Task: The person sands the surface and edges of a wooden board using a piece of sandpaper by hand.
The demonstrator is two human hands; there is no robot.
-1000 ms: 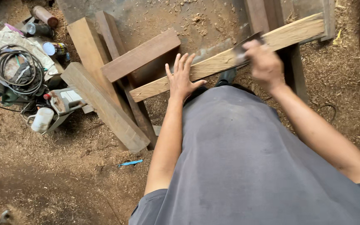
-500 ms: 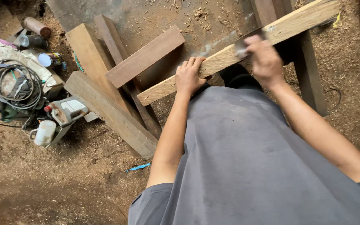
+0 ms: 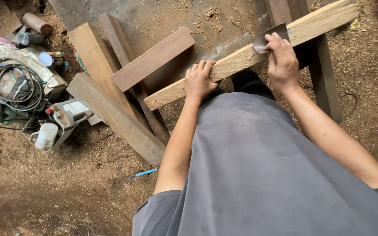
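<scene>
A long pale wooden plank [image 3: 237,61] runs diagonally from lower left to upper right across dark timber supports. My left hand [image 3: 199,81] grips the plank's near edge, fingers curled over it. Further right, my right hand [image 3: 281,61] holds a thin grey metal scraper blade [image 3: 265,38] pressed against the plank's top face. My grey shirt fills the lower right of the view.
Several thick brown beams [image 3: 114,109] lie crossed on the sawdust floor at left. Beyond them sit a coil of black cable [image 3: 12,83], a power tool [image 3: 68,113], a white mug [image 3: 44,136] and cans [image 3: 51,59]. A dark wooden post [image 3: 324,78] stands at right.
My left hand went from lying open on the plank to gripping its edge. My right hand with the scraper has shifted slightly along the plank, and the view has tilted.
</scene>
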